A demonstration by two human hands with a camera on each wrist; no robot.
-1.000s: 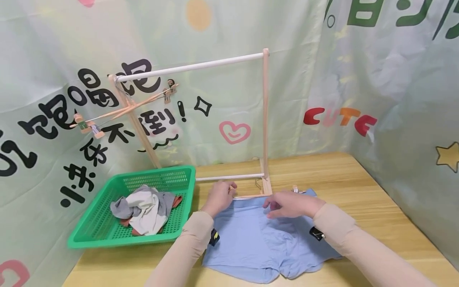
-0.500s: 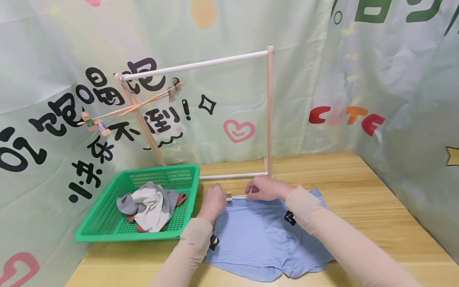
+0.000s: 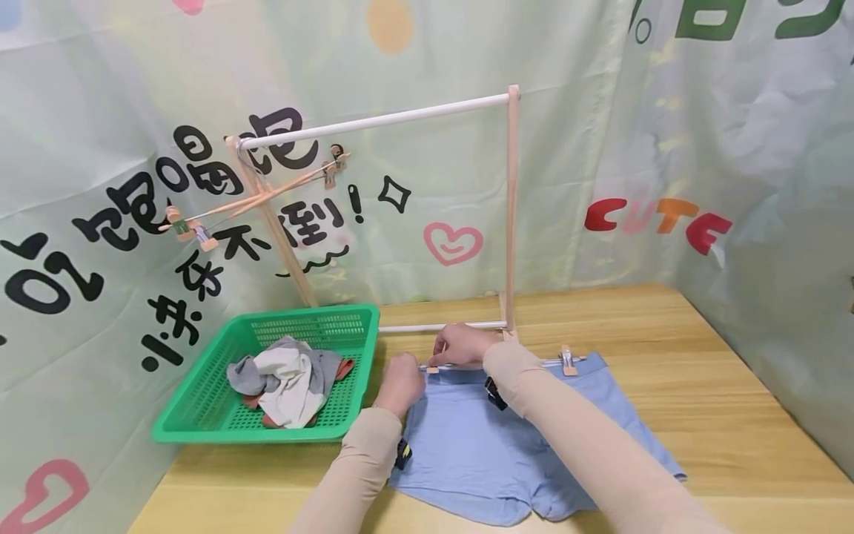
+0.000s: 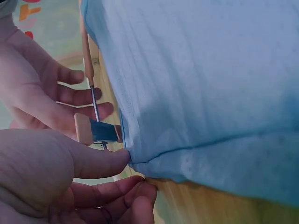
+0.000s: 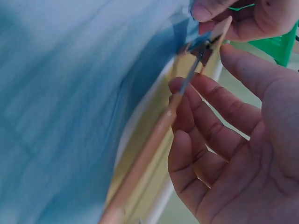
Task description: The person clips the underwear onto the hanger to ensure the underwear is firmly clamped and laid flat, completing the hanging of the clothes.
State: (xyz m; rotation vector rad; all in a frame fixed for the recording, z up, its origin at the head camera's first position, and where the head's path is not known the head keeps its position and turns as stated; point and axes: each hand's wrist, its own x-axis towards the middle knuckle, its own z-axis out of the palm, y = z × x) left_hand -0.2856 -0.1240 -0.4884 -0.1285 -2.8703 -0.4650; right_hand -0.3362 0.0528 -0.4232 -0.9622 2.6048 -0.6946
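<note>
shorts [image 3: 467, 423]: matt cloth | hanger [image 5: 145, 149]: smooth wood, shiny metal | basket [image 3: 260, 436]: smooth plastic | tabletop [image 3: 720, 400]: smooth wood

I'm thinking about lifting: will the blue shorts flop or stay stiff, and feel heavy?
The blue shorts will likely flop, since they lie softly wrinkled. They are probably light, looking thin. They seem unlikely to roll, being spread flat.

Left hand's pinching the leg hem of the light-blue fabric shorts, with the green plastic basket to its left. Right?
Not the leg hem: the head view shows the left hand pinching the shorts at the waistband; the green basket is to its left.
</note>
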